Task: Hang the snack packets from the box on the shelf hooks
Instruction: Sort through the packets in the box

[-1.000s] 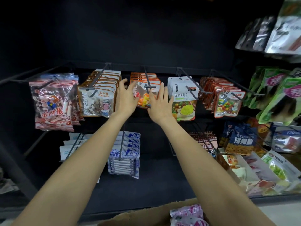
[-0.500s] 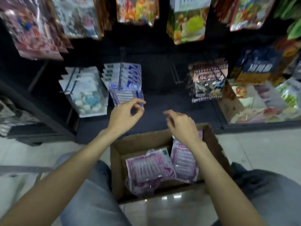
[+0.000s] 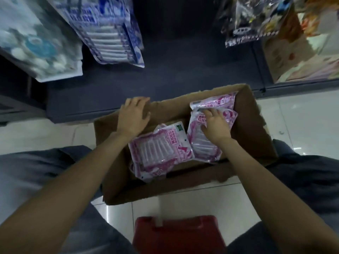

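An open cardboard box (image 3: pixel 256 129) stands on the floor between my knees. Inside lie pink-and-white snack packets: one pile at the left (image 3: pixel 157 153) and another at the right (image 3: pixel 214 104) leaning on the far wall. My left hand (image 3: pixel 134 116) rests on the box's far left rim, its fingers lying over the edge. My right hand (image 3: pixel 215 125) lies with spread fingers on the top packet of the right pile. Neither hand lifts a packet. No shelf hooks show plainly in this downward view.
Blue-and-white packets (image 3: pixel 110 33) and white packets (image 3: pixel 36 44) hang above the dark shelf base (image 3: pixel 165 74). Dark packets (image 3: pixel 253 21) hang at the right beside a display carton (image 3: pixel 286 57). A red stool (image 3: pixel 179 233) sits under me on the tiled floor.
My view swung down from the hanging rows to the box. Both hands came down from the hooks; the left landed on the box rim, the right on a pink packet.
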`<state>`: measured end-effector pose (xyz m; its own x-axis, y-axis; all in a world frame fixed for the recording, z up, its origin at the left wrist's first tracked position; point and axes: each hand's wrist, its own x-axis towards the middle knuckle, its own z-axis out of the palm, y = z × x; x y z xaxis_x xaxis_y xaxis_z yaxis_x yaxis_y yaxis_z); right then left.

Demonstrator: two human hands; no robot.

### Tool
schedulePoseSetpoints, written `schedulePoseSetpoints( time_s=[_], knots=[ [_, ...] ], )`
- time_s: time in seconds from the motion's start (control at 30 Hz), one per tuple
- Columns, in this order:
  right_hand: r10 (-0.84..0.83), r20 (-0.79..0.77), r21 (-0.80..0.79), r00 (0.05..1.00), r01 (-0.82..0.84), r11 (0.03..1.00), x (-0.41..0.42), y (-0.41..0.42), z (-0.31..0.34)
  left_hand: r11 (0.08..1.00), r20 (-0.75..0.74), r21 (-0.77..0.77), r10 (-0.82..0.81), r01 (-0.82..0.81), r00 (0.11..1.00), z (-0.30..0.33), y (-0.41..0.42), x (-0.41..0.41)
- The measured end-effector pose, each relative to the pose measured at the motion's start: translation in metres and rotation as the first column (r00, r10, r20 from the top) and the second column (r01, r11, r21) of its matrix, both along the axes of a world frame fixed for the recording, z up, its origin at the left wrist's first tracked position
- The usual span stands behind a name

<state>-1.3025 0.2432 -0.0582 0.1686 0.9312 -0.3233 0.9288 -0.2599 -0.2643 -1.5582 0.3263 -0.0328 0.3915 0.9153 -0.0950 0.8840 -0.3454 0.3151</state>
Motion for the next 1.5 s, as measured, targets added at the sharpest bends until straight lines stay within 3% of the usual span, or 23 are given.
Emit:
schedulePoseSetpoints(
  time_s=[0.1, 0.2, 0.33, 0.4, 0.5, 0.57, 0.63, 0.73, 0.83, 1.0, 1.03, 1.17, 1.2, 1.27, 1.33, 1.43, 1.5],
  knots=[
    [-0.092, 0.088, -0.009, 0.992, 0.093, 0.996, 0.017, 0.033, -0.022, 0.999, -0.022, 0.019, 0.032, -0.032, 0.999, -0.015, 0.010, 0.006],
    [-0.148, 0.133, -0.160, 0.980, 0.169, 0.972, 0.032, 0.050, -0.039, 0.997, 0.028, 0.056, 0.053, -0.055, 0.998, -0.022, 0.015, 0.007],
    [-0.120, 0.164, -0.240, 0.979, 0.157, 0.958, 0.045, 0.048, -0.056, 0.993, 0.035, 0.082, 0.087, -0.090, 0.996, -0.024, 0.017, 0.016],
    [-0.075, 0.188, -0.207, 0.979, 0.114, 0.972, 0.048, 0.044, -0.061, 0.987, 0.077, 0.154, 0.041, -0.052, 0.996, -0.020, 0.008, 0.028],
    [-0.064, 0.174, -0.142, 0.983, 0.089, 0.986, 0.052, 0.038, -0.063, 0.965, 0.178, 0.233, -0.162, 0.118, 0.971, -0.017, -0.013, 0.060],
    [-0.072, 0.152, -0.116, 0.986, 0.090, 0.989, 0.052, 0.029, -0.065, 0.984, 0.199, 0.094, -0.167, 0.151, 0.966, -0.019, -0.024, 0.089],
    [-0.092, 0.121, -0.080, 0.988, 0.102, 0.992, 0.051, 0.019, -0.065, 0.975, 0.155, -0.219, -0.006, 0.040, 0.988, -0.035, -0.024, 0.118],
    [-0.124, 0.058, -0.010, 0.991, 0.125, 0.992, 0.047, 0.002, -0.063, 0.805, 0.190, -0.566, 0.335, -0.176, 0.923, -0.071, -0.011, 0.153],
    [-0.166, -0.014, 0.058, 0.986, 0.166, 0.984, 0.042, -0.013, -0.059, 0.642, 0.236, -0.718, 0.588, -0.269, 0.773, -0.091, -0.004, 0.178],
    [-0.187, -0.063, 0.134, 0.980, 0.194, 0.972, 0.035, -0.026, -0.054, 0.461, 0.219, -0.803, 0.818, -0.378, 0.532, -0.105, -0.007, 0.199],
    [-0.185, -0.068, 0.140, 0.980, 0.193, 0.971, 0.036, -0.027, -0.053, 0.456, 0.211, -0.791, 0.829, -0.408, 0.518, -0.107, -0.007, 0.200],
    [-0.193, -0.069, 0.150, 0.979, 0.201, 0.968, 0.041, -0.029, -0.049, 0.539, 0.233, -0.723, 0.779, -0.432, 0.582, -0.112, -0.013, 0.195],
    [-0.201, -0.067, 0.146, 0.977, 0.209, 0.967, 0.043, -0.030, -0.048, 0.574, 0.239, -0.711, 0.741, -0.406, 0.628, -0.112, -0.014, 0.194],
    [-0.208, -0.061, 0.151, 0.976, 0.215, 0.965, 0.046, -0.032, -0.047, 0.695, 0.197, -0.640, 0.560, -0.328, 0.805, -0.112, -0.013, 0.198],
    [-0.223, -0.058, 0.156, 0.973, 0.230, 0.961, 0.048, -0.033, -0.046, 0.809, 0.140, -0.520, 0.397, -0.274, 0.907, -0.108, -0.010, 0.206],
    [-0.244, -0.040, 0.155, 0.969, 0.247, 0.956, 0.048, -0.036, -0.041, 0.861, 0.083, -0.408, 0.367, -0.304, 0.926, -0.103, -0.007, 0.212],
    [-0.257, -0.033, 0.176, 0.966, 0.258, 0.950, 0.052, -0.036, -0.033, 0.818, 0.083, -0.428, 0.458, -0.383, 0.885, -0.104, -0.012, 0.205]
  ],
)
